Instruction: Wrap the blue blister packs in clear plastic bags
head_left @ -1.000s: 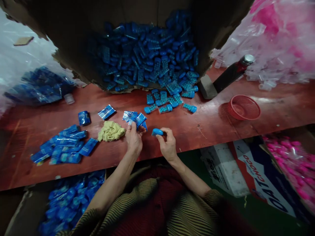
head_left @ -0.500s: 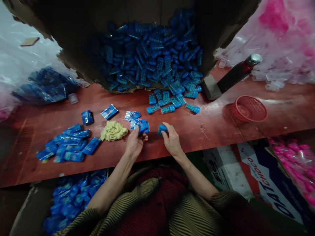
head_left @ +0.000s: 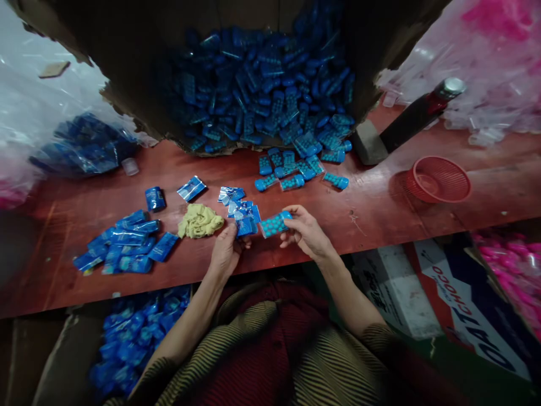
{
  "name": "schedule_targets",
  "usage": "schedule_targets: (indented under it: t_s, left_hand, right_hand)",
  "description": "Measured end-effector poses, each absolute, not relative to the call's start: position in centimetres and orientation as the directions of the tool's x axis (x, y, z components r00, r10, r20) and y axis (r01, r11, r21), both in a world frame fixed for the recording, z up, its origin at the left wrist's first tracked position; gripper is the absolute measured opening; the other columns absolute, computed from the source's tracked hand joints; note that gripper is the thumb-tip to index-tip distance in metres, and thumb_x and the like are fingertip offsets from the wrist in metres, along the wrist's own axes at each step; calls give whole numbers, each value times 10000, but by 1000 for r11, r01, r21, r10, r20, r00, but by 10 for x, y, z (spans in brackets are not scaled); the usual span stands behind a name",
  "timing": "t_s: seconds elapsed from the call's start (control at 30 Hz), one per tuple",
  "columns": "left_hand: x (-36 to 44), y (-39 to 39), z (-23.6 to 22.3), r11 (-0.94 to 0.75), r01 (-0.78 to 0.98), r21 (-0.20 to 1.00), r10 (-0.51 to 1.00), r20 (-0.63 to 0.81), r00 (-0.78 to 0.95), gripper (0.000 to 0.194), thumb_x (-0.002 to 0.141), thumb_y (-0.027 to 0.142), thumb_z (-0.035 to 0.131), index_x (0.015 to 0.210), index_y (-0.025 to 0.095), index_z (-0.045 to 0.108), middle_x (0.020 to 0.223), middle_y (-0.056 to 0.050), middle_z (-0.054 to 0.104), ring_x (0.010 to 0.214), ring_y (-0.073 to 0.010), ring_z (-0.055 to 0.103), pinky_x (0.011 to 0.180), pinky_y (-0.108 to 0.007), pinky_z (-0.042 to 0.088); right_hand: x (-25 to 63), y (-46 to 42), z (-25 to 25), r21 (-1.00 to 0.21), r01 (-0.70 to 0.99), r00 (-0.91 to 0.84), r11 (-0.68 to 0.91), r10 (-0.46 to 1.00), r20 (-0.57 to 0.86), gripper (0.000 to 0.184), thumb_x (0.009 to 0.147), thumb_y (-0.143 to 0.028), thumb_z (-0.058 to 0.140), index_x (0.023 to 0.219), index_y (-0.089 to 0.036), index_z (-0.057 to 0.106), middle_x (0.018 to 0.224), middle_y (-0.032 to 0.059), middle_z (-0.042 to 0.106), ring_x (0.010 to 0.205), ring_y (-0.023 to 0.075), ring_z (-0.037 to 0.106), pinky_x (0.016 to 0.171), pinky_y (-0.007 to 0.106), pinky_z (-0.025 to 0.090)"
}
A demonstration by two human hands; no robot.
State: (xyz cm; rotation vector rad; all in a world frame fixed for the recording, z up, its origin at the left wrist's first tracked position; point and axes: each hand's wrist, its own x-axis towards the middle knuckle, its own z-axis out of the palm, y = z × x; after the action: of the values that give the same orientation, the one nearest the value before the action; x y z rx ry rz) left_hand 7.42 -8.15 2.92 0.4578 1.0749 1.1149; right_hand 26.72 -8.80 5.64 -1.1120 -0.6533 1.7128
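Note:
My right hand (head_left: 308, 231) pinches a small clear bottle of blue beads (head_left: 274, 224) by its blue cap, with the clear end pointing left. Close on its left, my left hand (head_left: 227, 250) is closed on a blue printed sleeve (head_left: 246, 226). The bottle's end and the sleeve are near each other; a small gap seems to lie between them. Just behind my left hand lie more flat blue sleeves (head_left: 230, 194). A crumpled yellow-green cloth (head_left: 200, 221) rests to the left of that hand. Several bead bottles (head_left: 292, 181) lie on the table beyond my hands.
A large torn cardboard box (head_left: 143, 62) full of bead bottles stands at the back. Blue wrapped packs (head_left: 127, 242) lie at left. At right are a red plastic basket (head_left: 439, 180) and a dark bottle-like object (head_left: 416, 119) leaning by a grey block (head_left: 369, 144). The red table's front edge is near.
My right hand has turned the bead bottle so its clear side shows and its end points left toward the sleeve. My left hand now holds a sleeve drawn slightly nearer. The view has shifted a little.

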Motion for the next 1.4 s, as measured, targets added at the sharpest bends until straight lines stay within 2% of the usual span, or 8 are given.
schedule_targets:
  t_s: [0.13,0.4,0.63,0.87,1.07,1.17,1.23,1.4]
  left_hand:
    - [74,-83,30,397,-410,821,899,-437,-4,380,592,462,766,703,140,596,558,15,596,454,-104,537,433,-224,439]
    - [72,-86,36,383,-363,849,905,-424,-39,391,563,482,776,668,149,600,504,39,545,482,-115,554,460,-224,471]
    - [73,-87,33,350,-387,853,903,-417,-101,302,637,397,754,652,156,573,509,42,540,446,-98,534,427,-202,456]
    - [73,-86,31,340,-286,896,929,-368,-47,320,642,440,736,661,157,590,538,27,588,456,-102,541,444,-212,468]
    - [90,-81,41,457,-506,732,843,-538,-18,376,587,395,787,762,158,553,653,20,636,575,-122,613,561,-249,514]
    - [92,-81,42,515,-555,654,800,-599,36,363,581,329,803,789,153,564,701,3,660,608,-124,626,605,-253,512]
    - [90,-81,42,530,-562,635,786,-616,45,326,588,280,803,780,151,573,675,12,652,573,-112,608,577,-234,495]
    - [83,-80,45,613,-547,571,747,-643,166,198,659,216,753,749,149,591,666,-10,659,572,-129,611,543,-241,501]
  right_hand:
    - [260,-89,59,-801,-434,-164,-413,910,-380,354,670,-313,676,935,-217,461,724,-75,555,473,66,571,402,230,544]
    - [259,-91,62,-858,-364,-76,-362,930,-360,338,666,-297,675,898,-210,446,701,-77,562,467,68,579,393,209,541]
    - [250,-102,57,-895,-312,-22,-319,944,-329,342,680,-310,678,892,-210,429,727,-74,548,490,70,596,410,197,536]
    - [236,-110,45,-896,-293,-52,-334,941,-333,321,709,-337,650,886,-217,411,678,-90,553,422,68,565,423,214,514]
    - [213,-119,21,-984,-44,206,-175,962,-181,289,736,-322,650,907,-219,441,667,-73,558,485,85,574,485,211,481]
    - [208,-122,19,-989,60,216,-135,969,-119,291,738,-332,658,928,-220,467,731,-42,587,546,104,592,534,242,507]
    - [209,-123,23,-992,28,133,-123,984,-118,283,741,-331,658,935,-224,482,733,-39,596,570,108,602,566,251,519]
    - [219,-118,31,-906,-309,-179,-290,953,-243,279,754,-338,613,971,-228,475,727,-59,590,530,90,606,487,221,519]
